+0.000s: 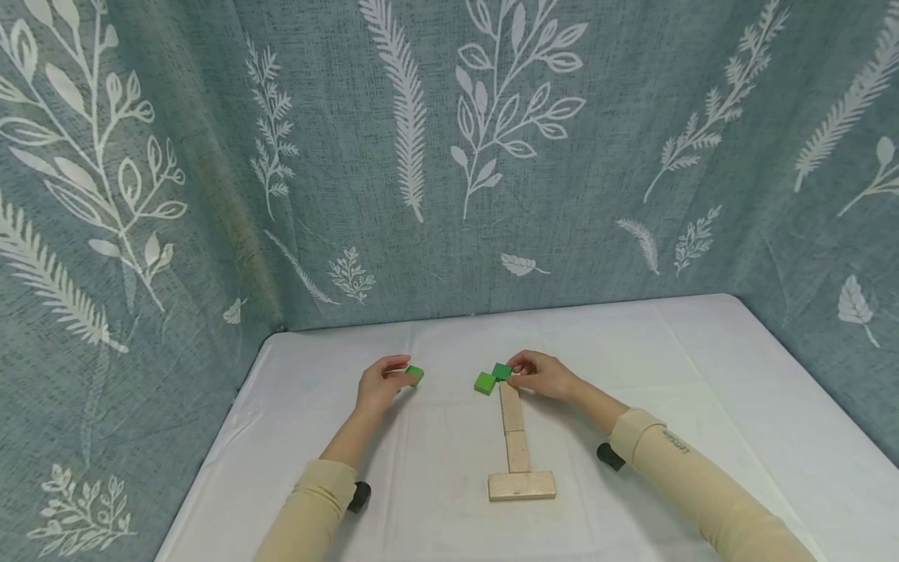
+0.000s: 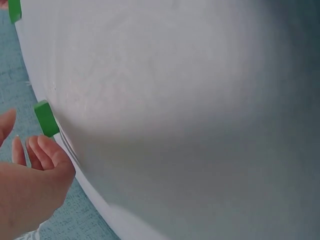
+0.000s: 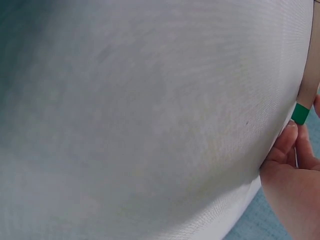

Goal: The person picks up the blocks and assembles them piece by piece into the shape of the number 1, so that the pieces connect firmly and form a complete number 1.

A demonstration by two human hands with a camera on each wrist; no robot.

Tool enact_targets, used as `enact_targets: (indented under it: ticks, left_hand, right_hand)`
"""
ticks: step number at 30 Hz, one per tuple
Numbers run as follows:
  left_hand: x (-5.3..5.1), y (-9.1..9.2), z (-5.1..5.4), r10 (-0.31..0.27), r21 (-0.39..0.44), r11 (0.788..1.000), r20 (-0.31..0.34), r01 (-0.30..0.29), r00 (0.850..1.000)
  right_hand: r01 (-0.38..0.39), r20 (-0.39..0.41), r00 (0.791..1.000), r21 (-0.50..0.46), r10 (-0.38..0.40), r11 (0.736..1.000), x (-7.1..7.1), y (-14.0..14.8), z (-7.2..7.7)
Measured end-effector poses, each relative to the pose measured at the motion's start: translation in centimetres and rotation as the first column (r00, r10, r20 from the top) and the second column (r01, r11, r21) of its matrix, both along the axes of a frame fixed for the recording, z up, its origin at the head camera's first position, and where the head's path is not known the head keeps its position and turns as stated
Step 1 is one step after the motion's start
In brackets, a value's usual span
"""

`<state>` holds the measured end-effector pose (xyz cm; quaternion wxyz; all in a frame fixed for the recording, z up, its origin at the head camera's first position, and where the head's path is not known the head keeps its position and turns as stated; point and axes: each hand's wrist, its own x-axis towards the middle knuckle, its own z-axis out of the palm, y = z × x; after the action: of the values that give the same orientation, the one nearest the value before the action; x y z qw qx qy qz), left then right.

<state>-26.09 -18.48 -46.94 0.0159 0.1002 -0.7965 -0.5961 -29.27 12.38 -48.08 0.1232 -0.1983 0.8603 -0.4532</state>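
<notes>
On the left, a light green block lies on the table just past the fingertips of my left hand. The left wrist view shows a gap between that hand's thumb and fingers, with the green block beyond them. My right hand pinches a darker green block at the far end of a line of wooden blocks. Fingertips meet this green block in the right wrist view; the thumb is mostly cut off. Another light green block lies beside the darker one.
Two wooden blocks lie end to end, running towards a third wooden block set crosswise at the near end. A white cloth covers the table. Blue-green patterned curtains hang behind and at both sides.
</notes>
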Motion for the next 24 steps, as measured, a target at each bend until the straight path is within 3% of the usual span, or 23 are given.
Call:
enact_targets:
  ticks: [14,24]
  left_hand:
    - [-0.17,-0.23,-0.07,-0.018,-0.107,0.994,0.048,0.023,0.999]
    - [-0.38,0.17,-0.07,-0.021,-0.21,0.977,0.039,0.029,0.999]
  right_hand:
    - [-0.011,0.015,1.0,-0.007,0.011,1.0,-0.48,0.13,-0.07]
    - [-0.039,0.01,0.999,-0.029,0.039,0.999,-0.98,0.46,-0.01]
